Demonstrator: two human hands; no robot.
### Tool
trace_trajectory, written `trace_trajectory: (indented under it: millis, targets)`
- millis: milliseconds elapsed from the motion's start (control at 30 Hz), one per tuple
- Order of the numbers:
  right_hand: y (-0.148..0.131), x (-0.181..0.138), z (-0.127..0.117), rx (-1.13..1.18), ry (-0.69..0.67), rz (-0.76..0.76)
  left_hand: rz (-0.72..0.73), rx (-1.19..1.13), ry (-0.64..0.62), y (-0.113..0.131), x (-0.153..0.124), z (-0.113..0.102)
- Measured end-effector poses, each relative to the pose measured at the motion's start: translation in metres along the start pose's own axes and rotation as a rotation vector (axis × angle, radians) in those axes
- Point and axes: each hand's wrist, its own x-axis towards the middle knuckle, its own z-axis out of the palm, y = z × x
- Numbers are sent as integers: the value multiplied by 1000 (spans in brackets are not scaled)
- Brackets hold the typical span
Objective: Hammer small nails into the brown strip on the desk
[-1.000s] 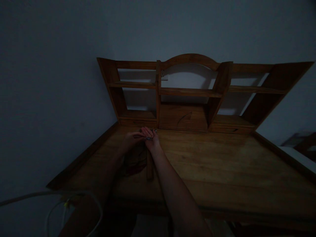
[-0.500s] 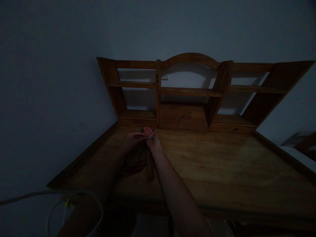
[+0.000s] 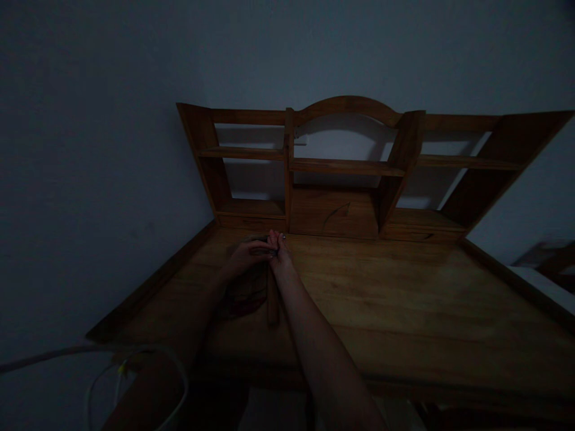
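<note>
In my head view, the left hand [image 3: 242, 256] and right hand [image 3: 281, 255] meet over the left part of the desk [image 3: 381, 287], a small shiny thing [image 3: 272, 256] between them. I'd judge the handling under way, not finished — it isn't set down. Whether either hand's fingers grip it, I can't tell — too dark. A wooden bar [image 3: 272, 302] lies nearer.

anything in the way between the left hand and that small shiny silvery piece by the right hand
Nothing visible: the bare left hand meets the bare right hand beside the small silvery piece. The brown wooden bar shows below them, not between.
</note>
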Motion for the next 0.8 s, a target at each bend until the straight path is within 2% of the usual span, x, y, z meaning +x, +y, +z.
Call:
trace_trajectory:
  millis: [167, 367, 533, 667, 800]
  targets:
    - [-2, -2, 1, -6, 11, 0, 58, 34, 23, -1, 1, 0]
    - [-6, -3, 3, -17, 13, 31, 53, -26, 41, -10, 5, -2]
    - [-7, 2, 2, -24, 81, 28, 42, 22, 94, -1, 4, 2]
    - [-4, 3, 0, -3, 145, -1, 33, -27, 154, 1, 3, 3]
    - [-3, 0, 0, 21, 163, -24, -20, -90, 66, -7, 3, -2]
